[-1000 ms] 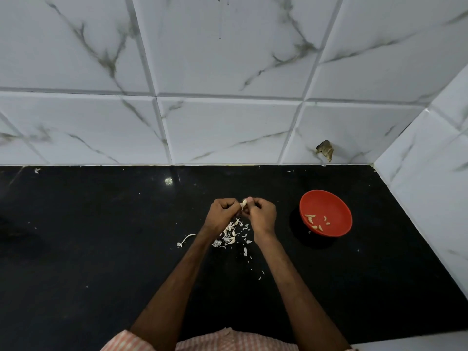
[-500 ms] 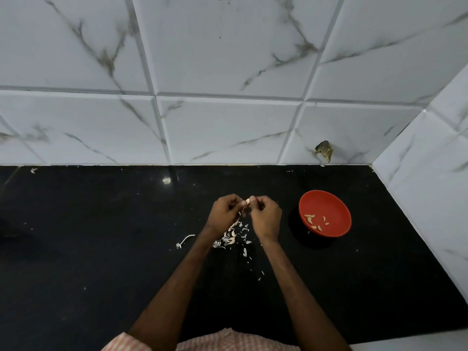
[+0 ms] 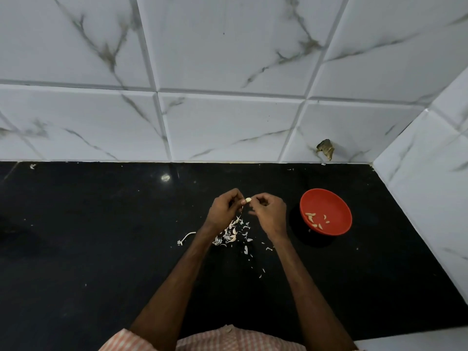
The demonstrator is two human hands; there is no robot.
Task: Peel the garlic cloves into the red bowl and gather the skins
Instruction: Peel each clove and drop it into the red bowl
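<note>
The left hand and right hand meet above the black countertop, curled fingertips pinching one garlic clove between them. Skins lie scattered beneath (the red bowl, holding peeled cloves, sits to the right).

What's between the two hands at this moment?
In the head view, a small pale garlic clove sits between the left hand and the right hand; the left hand pinches it.

Glossy black stone bench met white grey-veined marble wall tiles; ragged brown hole broke one tile.
</note>
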